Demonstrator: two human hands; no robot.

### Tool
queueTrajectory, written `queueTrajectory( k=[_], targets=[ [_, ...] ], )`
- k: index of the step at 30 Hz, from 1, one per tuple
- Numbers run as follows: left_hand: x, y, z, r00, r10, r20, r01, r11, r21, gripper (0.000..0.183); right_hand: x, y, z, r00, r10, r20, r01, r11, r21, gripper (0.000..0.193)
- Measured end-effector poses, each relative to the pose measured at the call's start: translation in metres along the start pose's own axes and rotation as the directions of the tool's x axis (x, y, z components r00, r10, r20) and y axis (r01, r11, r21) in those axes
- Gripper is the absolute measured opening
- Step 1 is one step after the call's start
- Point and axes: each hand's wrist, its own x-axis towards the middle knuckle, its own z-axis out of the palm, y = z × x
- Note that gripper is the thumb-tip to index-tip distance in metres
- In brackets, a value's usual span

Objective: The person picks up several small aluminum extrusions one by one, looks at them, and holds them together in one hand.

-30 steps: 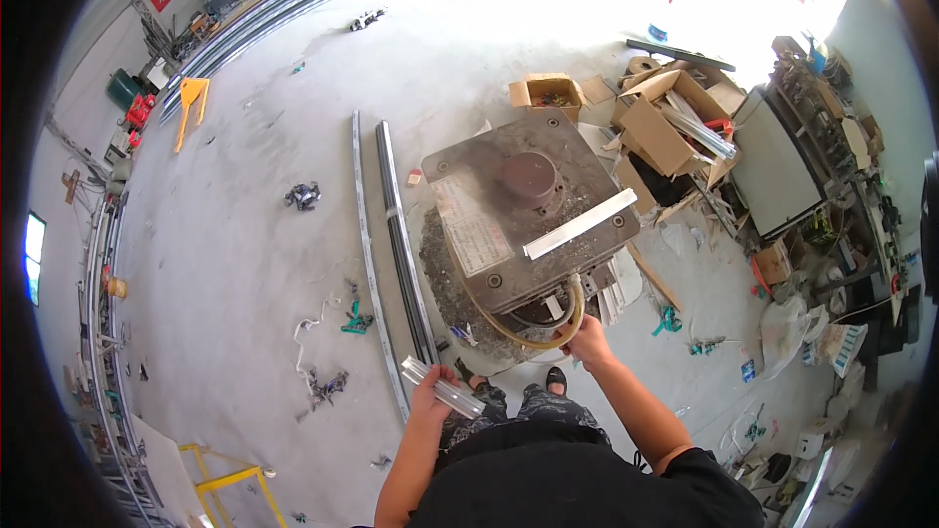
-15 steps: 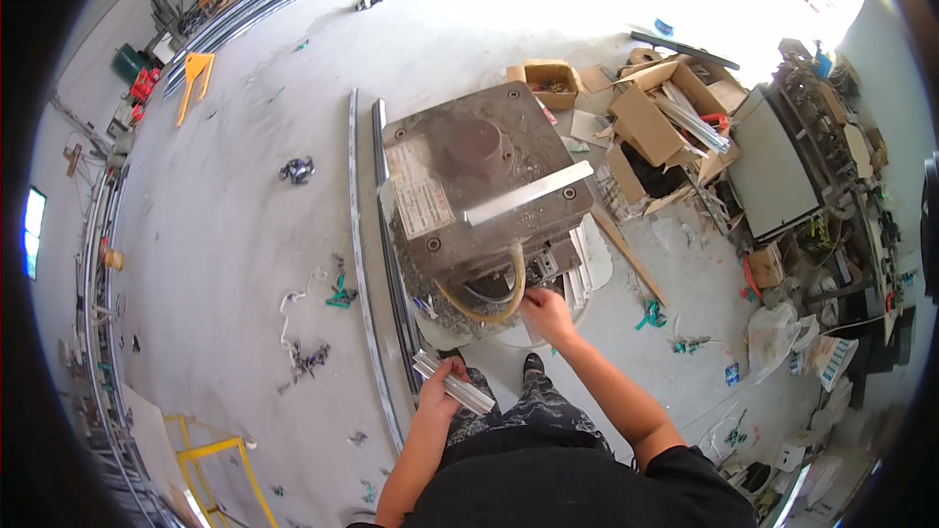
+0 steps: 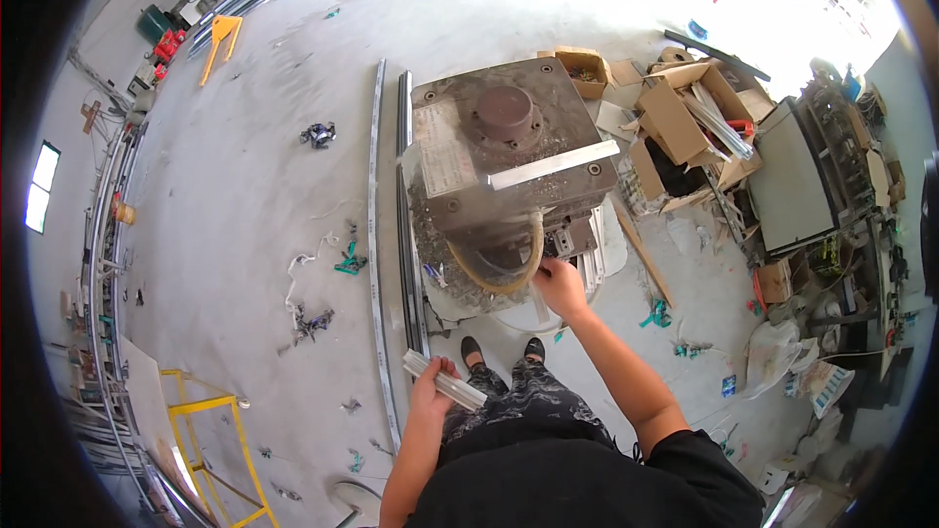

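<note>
My left hand [image 3: 432,387] is wrapped round a short bundle of silvery metal profile pieces [image 3: 460,392], held low in front of my legs. At the front of a brown, dusty machine [image 3: 577,108], my right hand [image 3: 561,287] is closed, its fingertips reaching in beside a clear yellowish hose [image 3: 537,244]. A pale strip [image 3: 541,309] shows just below these fingers; whether they grip it I cannot tell. One more pale profile strip [image 3: 554,164] lies across the machine's top, beside a round raised cap [image 3: 505,111].
Long metal bars [image 3: 377,235] lie on the floor left of the machine. Cardboard boxes [image 3: 675,122] with scraps stand to the right, near a cluttered bench [image 3: 861,156]. A wooden stick [image 3: 644,252] lies beside the machine. A yellow frame [image 3: 205,406] stands at lower left.
The whole view has shifted, so the machine sits farther right and higher in the picture. My left hand still holds the profile pieces; my right hand stays at the machine's front.
</note>
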Motion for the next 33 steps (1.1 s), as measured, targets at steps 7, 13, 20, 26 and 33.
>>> queueTrajectory(
  k=[7, 13, 20, 26, 33],
  targets=[
    [0.003, 0.011, 0.016, 0.999, -0.035, 0.021, 0.034, 0.997, 0.063, 0.005, -0.005, 0.0, -0.012, 0.994, 0.109, 0.031, -0.105, 0.989, -0.105, 0.025],
    [0.028, 0.032, 0.001, 1.0, -0.023, 0.015, 0.021, 0.994, 0.108, 0.012, -0.062, -0.002, -0.037, 0.788, 0.304, 0.535, -0.536, 0.767, 0.352, 0.022],
    [0.026, 0.033, 0.02, 0.996, -0.064, 0.069, 0.05, 0.982, 0.184, 0.009, -0.087, 0.006, -0.036, 0.866, 0.279, 0.416, -0.489, 0.647, 0.585, 0.024],
    [0.03, 0.037, 0.026, 0.994, -0.086, 0.071, 0.069, 0.973, 0.22, 0.01, -0.062, -0.022, -0.021, 0.907, 0.247, 0.341, -0.412, 0.687, 0.598, 0.029],
    [0.034, 0.039, 0.017, 0.99, -0.1, 0.098, 0.076, 0.971, 0.226, 0.01, -0.034, -0.001, -0.015, 0.93, 0.2, 0.308, -0.318, 0.858, 0.403, 0.017]
  ],
)
